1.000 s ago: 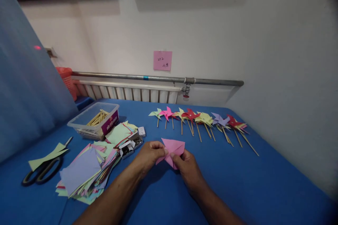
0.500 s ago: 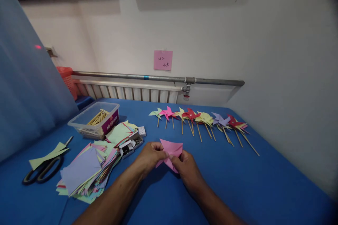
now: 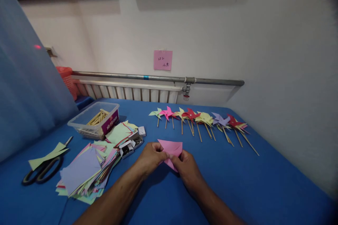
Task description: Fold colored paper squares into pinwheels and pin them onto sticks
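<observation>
A pink sheet of paper (image 3: pixel 172 147), cut and partly folded like a pinwheel, is held above the blue-covered table (image 3: pixel 237 182). My left hand (image 3: pixel 152 156) pinches it from the left, thumb near its middle. From the right, my right hand (image 3: pixel 186 167) grips it, its thumb close to the other one. The fingers behind the paper are hidden. To the left of my hands lie small open boxes of metal pins (image 3: pixel 132 145) and a pile of coloured paper sheets (image 3: pixel 81 170).
Finished paper pinwheels (image 3: pixel 190 114) on sticks lie in a row at the back right. A clear plastic box (image 3: pixel 76 126) holds wooden sticks (image 3: pixel 99 117). Black-handled scissors (image 3: pixel 49 170) lie at the left under green paper scraps (image 3: pixel 50 155). Behind the table runs a pipe (image 3: pixel 163 78).
The pink paper has shifted slightly in my fingers, and its lower left point no longer shows. Both hands stay in nearly the same place.
</observation>
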Tool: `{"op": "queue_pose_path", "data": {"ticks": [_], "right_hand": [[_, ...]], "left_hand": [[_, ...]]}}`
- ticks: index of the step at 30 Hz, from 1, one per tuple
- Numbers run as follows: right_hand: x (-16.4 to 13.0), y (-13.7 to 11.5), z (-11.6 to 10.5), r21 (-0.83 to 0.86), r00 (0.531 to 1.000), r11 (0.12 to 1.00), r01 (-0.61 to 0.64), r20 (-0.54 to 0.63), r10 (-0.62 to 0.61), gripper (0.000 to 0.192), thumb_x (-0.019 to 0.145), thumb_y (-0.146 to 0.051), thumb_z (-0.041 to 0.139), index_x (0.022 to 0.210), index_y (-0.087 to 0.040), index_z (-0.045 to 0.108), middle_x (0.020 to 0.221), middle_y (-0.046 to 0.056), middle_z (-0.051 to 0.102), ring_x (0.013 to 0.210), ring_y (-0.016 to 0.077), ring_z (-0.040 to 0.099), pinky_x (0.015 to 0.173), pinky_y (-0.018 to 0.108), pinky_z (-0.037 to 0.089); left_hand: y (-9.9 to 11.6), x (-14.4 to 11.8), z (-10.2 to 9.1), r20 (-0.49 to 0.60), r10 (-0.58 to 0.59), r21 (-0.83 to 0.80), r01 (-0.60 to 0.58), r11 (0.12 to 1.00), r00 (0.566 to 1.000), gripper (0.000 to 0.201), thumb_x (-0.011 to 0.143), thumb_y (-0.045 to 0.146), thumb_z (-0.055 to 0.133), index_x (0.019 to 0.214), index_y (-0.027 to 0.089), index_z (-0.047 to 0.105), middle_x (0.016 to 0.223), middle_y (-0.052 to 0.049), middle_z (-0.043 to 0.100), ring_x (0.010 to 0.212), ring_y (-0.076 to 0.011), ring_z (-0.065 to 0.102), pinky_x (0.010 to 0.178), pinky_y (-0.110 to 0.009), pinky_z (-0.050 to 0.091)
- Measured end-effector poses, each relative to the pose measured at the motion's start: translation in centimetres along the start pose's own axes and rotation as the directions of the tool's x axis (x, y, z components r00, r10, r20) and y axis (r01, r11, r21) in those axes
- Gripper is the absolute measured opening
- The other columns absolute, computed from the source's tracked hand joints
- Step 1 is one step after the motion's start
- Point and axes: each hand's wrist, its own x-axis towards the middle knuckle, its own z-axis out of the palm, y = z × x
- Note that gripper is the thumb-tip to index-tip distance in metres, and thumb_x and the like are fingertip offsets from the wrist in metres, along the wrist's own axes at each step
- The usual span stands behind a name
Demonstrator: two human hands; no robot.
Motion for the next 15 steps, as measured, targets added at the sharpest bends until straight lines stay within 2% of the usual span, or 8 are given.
{"op": "queue_pose_path", "data": {"ticks": [6, 10, 15], "right_hand": [[-0.12, -0.37, 0.15, 0.143, 0.999, 0.990, -0.014, 0.036, 0.009, 0.042, 0.081, -0.051, 0.082, 0.101, -0.015, 0.084, 0.088, 0.008, 0.082, 0.074, 0.0232, 0.069, 0.072, 0.033, 0.053], [0.12, 0.21, 0.14, 0.129, 1.000, 0.991, -0.027, -0.010, 0.029, 0.040, 0.077, -0.052, 0.084, 0.092, -0.015, 0.083, 0.081, 0.007, 0.079, 0.071, 0.0222, 0.067, 0.068, 0.032, 0.052], [0.12, -0.16, 0.05, 0.105, 0.999, 0.994, -0.003, 0.044, -0.001, 0.038, 0.079, -0.052, 0.083, 0.089, -0.015, 0.081, 0.076, 0.004, 0.077, 0.066, 0.0196, 0.063, 0.067, 0.031, 0.051]], "left_hand": [[0.09, -0.06, 0.43, -0.050, 0.012, -0.017, -0.013, 1.000, 0.999, 0.017, 0.059, 0.028, 0.077, 0.061, 0.019, 0.063, 0.055, 0.005, 0.054, 0.051, -0.0087, 0.039, 0.052, -0.025, 0.027], [-0.27, 0.06, 0.26, -0.020, -0.030, -0.061, 0.029, 0.998, 0.999, 0.020, 0.057, 0.029, 0.081, 0.062, 0.018, 0.065, 0.056, 0.003, 0.059, 0.051, -0.0097, 0.043, 0.054, -0.025, 0.030], [0.19, -0.19, -0.20, 0.059, -0.033, -0.140, 0.041, 0.989, 0.998, 0.027, 0.053, 0.031, 0.086, 0.069, 0.013, 0.074, 0.066, -0.004, 0.070, 0.059, -0.0127, 0.054, 0.060, -0.026, 0.038]]}}
